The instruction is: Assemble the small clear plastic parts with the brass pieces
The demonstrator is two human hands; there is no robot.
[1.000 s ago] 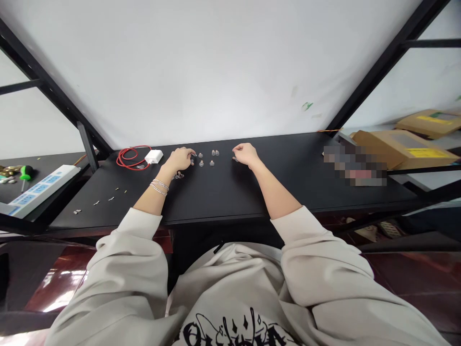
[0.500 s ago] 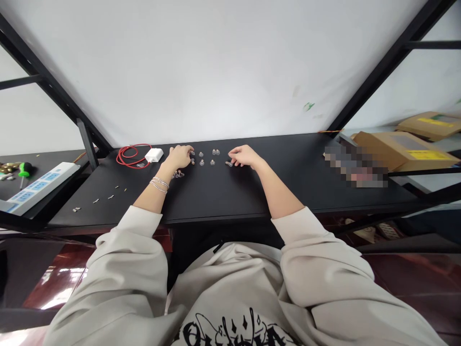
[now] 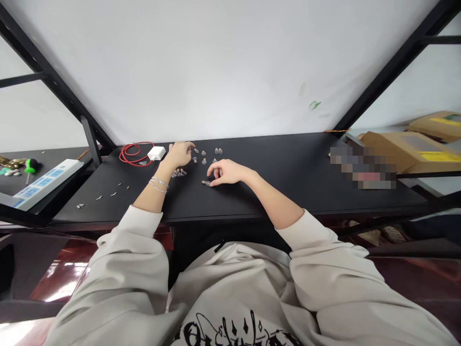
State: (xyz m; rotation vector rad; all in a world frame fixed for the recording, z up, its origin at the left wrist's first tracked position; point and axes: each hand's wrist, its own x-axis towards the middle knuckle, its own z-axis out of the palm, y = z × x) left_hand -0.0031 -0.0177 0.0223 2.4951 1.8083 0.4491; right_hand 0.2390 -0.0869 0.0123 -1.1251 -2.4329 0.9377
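Several tiny clear glass pieces lie in a loose grid on the black table. My left hand rests at the left edge of that group, fingers curled over one of them; what it grips is too small to make out. A few more small pieces lie just under its wrist, which wears silver bracelets. My right hand sits nearer to me, fingers pinched on a small glass piece that touches the tabletop.
A red cable coil and white charger lie left of my left hand. Small metal bits dot the table's left side. A power strip and green-handled screwdriver sit far left. Cardboard boxes are stacked at right.
My right hand has slid left and toward me, dragging a small glass piece from the right of the grid to the table's middle. My left hand has barely moved.
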